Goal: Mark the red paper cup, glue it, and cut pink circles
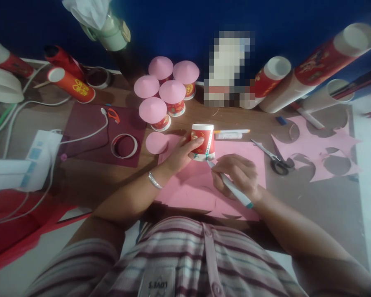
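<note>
My left hand is closed around a red paper cup, which stands upside down with a white band along its lower edge. Green marks show on that band and on a pale strip up the cup's side. In my right hand is a white marker with a green end, its tip at the cup's lower edge. Beneath both hands lies pink paper. Beyond the cup, several cups wear pink paper cones. A pink paper disc rests left of my left hand.
To the right lie black scissors and a cut-out pink sheet. Two pens lie behind the cup. A tape roll sits on a maroon sheet at left, near white cables. Tall tubes stand back right.
</note>
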